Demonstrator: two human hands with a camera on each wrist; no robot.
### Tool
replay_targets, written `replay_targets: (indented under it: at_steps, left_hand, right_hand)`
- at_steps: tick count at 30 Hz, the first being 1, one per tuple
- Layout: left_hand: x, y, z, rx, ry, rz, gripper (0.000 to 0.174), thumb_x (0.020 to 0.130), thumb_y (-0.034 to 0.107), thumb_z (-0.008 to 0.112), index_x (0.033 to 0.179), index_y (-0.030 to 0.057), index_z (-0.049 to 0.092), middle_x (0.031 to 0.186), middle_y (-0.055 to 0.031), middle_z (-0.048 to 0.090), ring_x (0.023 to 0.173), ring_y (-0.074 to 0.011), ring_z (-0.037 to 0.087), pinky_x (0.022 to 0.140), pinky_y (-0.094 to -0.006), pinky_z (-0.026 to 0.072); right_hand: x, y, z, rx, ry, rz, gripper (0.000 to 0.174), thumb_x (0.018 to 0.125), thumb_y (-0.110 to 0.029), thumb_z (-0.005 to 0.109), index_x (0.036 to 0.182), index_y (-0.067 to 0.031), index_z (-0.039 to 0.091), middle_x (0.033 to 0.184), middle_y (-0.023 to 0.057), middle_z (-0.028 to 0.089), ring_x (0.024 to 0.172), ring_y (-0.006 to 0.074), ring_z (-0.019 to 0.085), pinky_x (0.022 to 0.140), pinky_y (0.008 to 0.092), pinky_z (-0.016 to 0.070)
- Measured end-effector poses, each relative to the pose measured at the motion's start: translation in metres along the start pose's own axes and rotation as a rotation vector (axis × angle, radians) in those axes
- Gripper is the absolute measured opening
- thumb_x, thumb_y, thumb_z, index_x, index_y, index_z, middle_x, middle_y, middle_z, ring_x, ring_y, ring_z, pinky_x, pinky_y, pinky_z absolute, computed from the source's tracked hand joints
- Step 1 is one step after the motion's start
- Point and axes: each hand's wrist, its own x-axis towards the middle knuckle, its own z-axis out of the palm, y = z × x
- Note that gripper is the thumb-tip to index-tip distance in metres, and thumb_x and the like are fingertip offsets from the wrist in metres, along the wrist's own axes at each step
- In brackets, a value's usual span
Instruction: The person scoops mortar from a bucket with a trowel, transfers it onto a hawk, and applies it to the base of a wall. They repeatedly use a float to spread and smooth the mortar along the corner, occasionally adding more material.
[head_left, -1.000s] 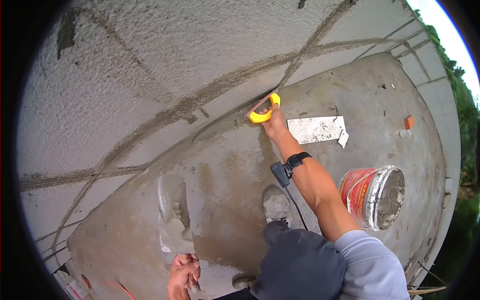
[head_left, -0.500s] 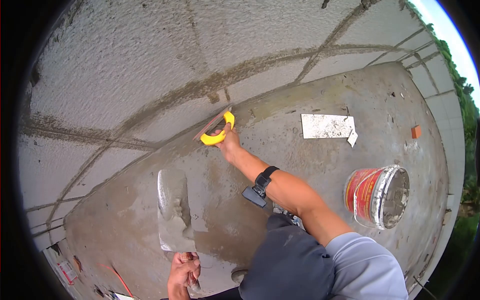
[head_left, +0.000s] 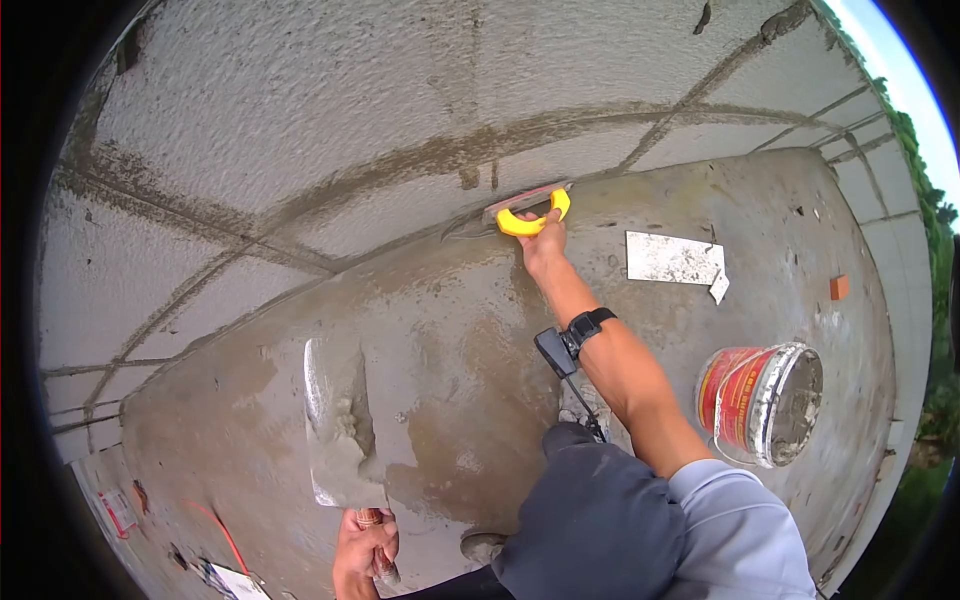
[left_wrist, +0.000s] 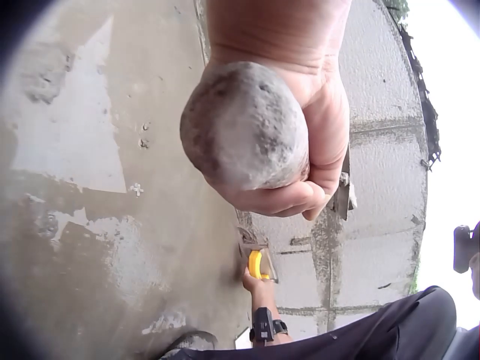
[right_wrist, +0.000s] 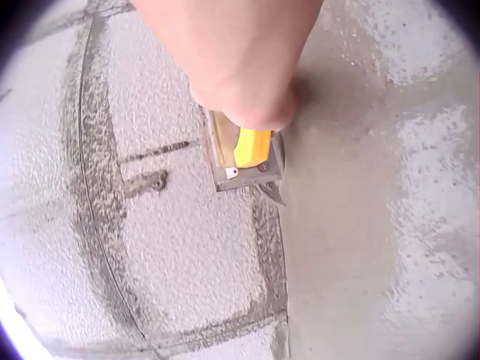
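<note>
The right hand [head_left: 545, 243] grips the yellow handle [head_left: 520, 222] of a flat float, whose plate lies against the foot of the block wall [head_left: 330, 110] where it meets the floor. In the right wrist view the float's plate [right_wrist: 225, 176] rests along that joint, partly hidden by the hand [right_wrist: 247, 97]. Low in the head view, the left hand [head_left: 362, 548] holds a broad trowel [head_left: 335, 430] by its wooden handle, with grey mortar [head_left: 352, 425] on the blade. The left wrist view shows the handle's rounded end [left_wrist: 244, 127] inside the curled hand [left_wrist: 326, 142].
A red bucket [head_left: 730, 395] containing mortar stands on the wet concrete floor [head_left: 460, 330] at the right. Beyond the right forearm lie a speckled white board [head_left: 665, 258] and an orange brick piece [head_left: 839, 287]. A shoe [head_left: 482, 545] shows near the bottom.
The float first went left along the wall's foot, then back right with the right hand. The left hand keeps the loaded trowel in nearly the same place. The head view has shifted slightly.
</note>
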Motion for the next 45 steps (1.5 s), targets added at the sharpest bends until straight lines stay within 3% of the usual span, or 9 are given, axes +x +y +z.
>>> replay_targets:
  at_steps: [5, 11, 16, 18, 22, 30, 40, 44, 45]
  left_hand:
    - [-0.005, -0.003, -0.001, -0.024, 0.016, 0.019, 0.021, 0.076, -0.003, 0.07, 0.093, -0.0023, 0.057, 0.06, -0.0082, 0.054, 0.039, -0.0163, 0.048, 0.036, -0.0284, 0.0383]
    - [0.005, -0.004, 0.001, 0.013, -0.009, -0.006, 0.025, 0.076, -0.003, 0.068, 0.097, 0.001, 0.055, 0.061, -0.005, 0.052, 0.04, -0.0131, 0.045, 0.034, -0.0269, 0.0381]
    - [0.006, 0.001, 0.003, -0.021, 0.0, -0.011, 0.021, 0.076, -0.004, 0.07, 0.093, -0.0033, 0.057, 0.061, -0.009, 0.055, 0.039, -0.0163, 0.049, 0.037, -0.029, 0.039]
    - [0.006, 0.002, 0.005, -0.011, -0.007, -0.015, 0.021, 0.077, -0.004, 0.07, 0.093, -0.0033, 0.058, 0.062, -0.0088, 0.055, 0.04, -0.0163, 0.049, 0.037, -0.0293, 0.0393]
    - [0.001, 0.001, -0.001, 0.07, -0.04, -0.01, 0.026, 0.077, -0.002, 0.066, 0.1, 0.001, 0.054, 0.062, -0.0041, 0.049, 0.042, -0.0119, 0.044, 0.037, -0.0268, 0.0382]
    - [-0.003, -0.006, -0.01, 0.027, -0.037, 0.016, 0.022, 0.078, -0.003, 0.066, 0.098, -0.0006, 0.056, 0.061, -0.0057, 0.052, 0.04, -0.0145, 0.047, 0.038, -0.0279, 0.039]
    - [-0.01, -0.018, -0.028, -0.083, 0.036, 0.064, 0.023, 0.08, -0.005, 0.066, 0.1, 0.0004, 0.055, 0.065, -0.0064, 0.054, 0.04, -0.0153, 0.049, 0.037, -0.0282, 0.0398]
    - [-0.004, -0.017, -0.038, -0.117, 0.043, 0.072, 0.025, 0.08, -0.005, 0.066, 0.1, 0.0013, 0.054, 0.065, -0.0059, 0.054, 0.04, -0.015, 0.049, 0.036, -0.0284, 0.0397]
    - [-0.001, -0.016, -0.039, -0.12, 0.041, 0.067, 0.024, 0.08, -0.005, 0.066, 0.1, 0.0016, 0.054, 0.065, -0.0057, 0.054, 0.04, -0.015, 0.049, 0.036, -0.0283, 0.0395]
  right_hand:
    - [0.006, 0.01, 0.011, -0.027, 0.045, 0.045, 0.045, 0.107, -0.037, 0.037, 0.142, -0.0118, 0.025, 0.107, 0.0139, 0.055, 0.092, 0.0307, 0.065, 0.088, 0.0522, 0.0558]
    - [-0.038, 0.011, -0.018, -0.086, -0.248, 0.239, 0.031, 0.107, -0.037, 0.035, 0.117, -0.0082, 0.04, 0.101, 0.0133, 0.058, 0.097, 0.0303, 0.063, 0.093, 0.0529, 0.0525]
    - [-0.036, -0.008, -0.025, -0.119, -0.107, 0.064, 0.03, 0.107, -0.037, 0.034, 0.116, -0.0086, 0.039, 0.102, 0.0132, 0.057, 0.093, 0.0291, 0.064, 0.088, 0.0519, 0.0549]
    - [-0.019, -0.013, -0.024, -0.105, -0.072, 0.031, 0.031, 0.107, -0.038, 0.035, 0.111, -0.0076, 0.042, 0.102, 0.0126, 0.057, 0.096, 0.0296, 0.063, 0.094, 0.0506, 0.0527]
    - [-0.002, -0.024, -0.017, -0.16, -0.068, 0.032, 0.031, 0.107, -0.037, 0.035, 0.111, -0.0075, 0.042, 0.101, 0.0119, 0.057, 0.095, 0.0291, 0.063, 0.094, 0.051, 0.0528]
    - [-0.068, 0.077, 0.001, -0.423, -0.25, 0.245, 0.027, 0.107, -0.036, 0.038, 0.116, -0.0109, 0.04, 0.1, 0.0102, 0.057, 0.09, 0.026, 0.065, 0.085, 0.0462, 0.0552]
    - [-0.12, 0.174, 0.055, -0.215, -0.123, 0.243, 0.031, 0.107, -0.034, 0.041, 0.124, -0.0084, 0.036, 0.107, 0.0114, 0.056, 0.091, 0.0237, 0.064, 0.087, 0.0432, 0.0552]
    - [-0.128, 0.173, 0.037, -0.145, -0.307, 0.367, 0.034, 0.106, -0.036, 0.042, 0.126, -0.0092, 0.038, 0.11, 0.012, 0.056, 0.097, 0.0269, 0.063, 0.091, 0.0491, 0.053]
    - [-0.129, 0.16, 0.024, -0.175, -0.495, 0.521, 0.033, 0.106, -0.037, 0.041, 0.125, -0.0096, 0.041, 0.111, 0.0115, 0.056, 0.098, 0.0268, 0.063, 0.093, 0.049, 0.052]
